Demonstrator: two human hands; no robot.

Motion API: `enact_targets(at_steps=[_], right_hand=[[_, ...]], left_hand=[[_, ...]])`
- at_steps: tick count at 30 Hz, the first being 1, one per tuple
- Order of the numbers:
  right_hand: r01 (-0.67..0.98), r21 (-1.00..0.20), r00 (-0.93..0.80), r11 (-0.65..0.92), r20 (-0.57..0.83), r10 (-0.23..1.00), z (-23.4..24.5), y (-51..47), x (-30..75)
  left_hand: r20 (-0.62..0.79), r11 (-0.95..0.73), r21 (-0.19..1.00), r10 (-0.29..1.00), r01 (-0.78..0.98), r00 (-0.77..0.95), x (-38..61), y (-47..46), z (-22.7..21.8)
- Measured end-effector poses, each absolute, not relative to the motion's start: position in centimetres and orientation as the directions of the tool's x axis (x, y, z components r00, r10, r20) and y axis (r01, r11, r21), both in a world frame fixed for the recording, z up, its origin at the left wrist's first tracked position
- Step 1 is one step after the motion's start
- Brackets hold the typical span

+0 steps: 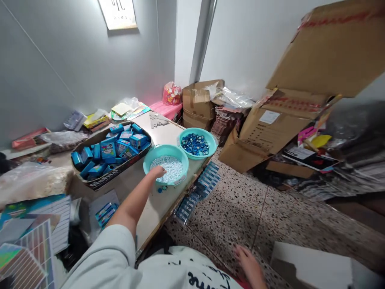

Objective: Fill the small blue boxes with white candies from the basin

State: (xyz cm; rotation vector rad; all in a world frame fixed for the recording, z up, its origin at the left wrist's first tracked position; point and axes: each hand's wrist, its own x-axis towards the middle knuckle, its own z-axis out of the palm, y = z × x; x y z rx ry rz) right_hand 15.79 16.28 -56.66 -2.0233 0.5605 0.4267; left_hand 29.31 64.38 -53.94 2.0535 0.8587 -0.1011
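My left hand reaches over the near rim of a turquoise plastic basin and touches or hovers just above the small pale beads inside. Its fingers are mostly hidden under the hand, so what it holds, if anything, does not show. Beside that basin, at the table's edge, stands a second turquoise basin with shiny dark-blue flat gems. Low at my right side hangs my right hand, slightly blurred, fingers loosely extended and nothing visible in them.
A black-edged carton full of small blue boxes sits left of the basins. Blue blister packs lie below the table's right edge. Large cardboard boxes and a white box stand on the right.
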Motion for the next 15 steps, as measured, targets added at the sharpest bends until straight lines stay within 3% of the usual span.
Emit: enact_targets(at_steps=[2,6,15], right_hand=[[-0.607,-0.695,0.785,-0.385,-0.602,-0.149,-55.8,20.6,18.3],[-0.612,-0.707,0.758,-0.353,-0.652,-0.008,-55.8,30.7,25.6],[-0.456,-0.734,0.791,-0.503,-0.593,0.149,-58.0,44.0,35.6]], left_hand=[[-0.329,-0.355,0.723,0.578,0.593,0.747,27.4,65.8,-54.6],[-0.338,-0.221,0.751,0.68,0.623,0.65,22.2,67.6,-55.6],[-0.568,0.372,0.816,0.655,0.442,0.499,19.1,64.2,-57.3]])
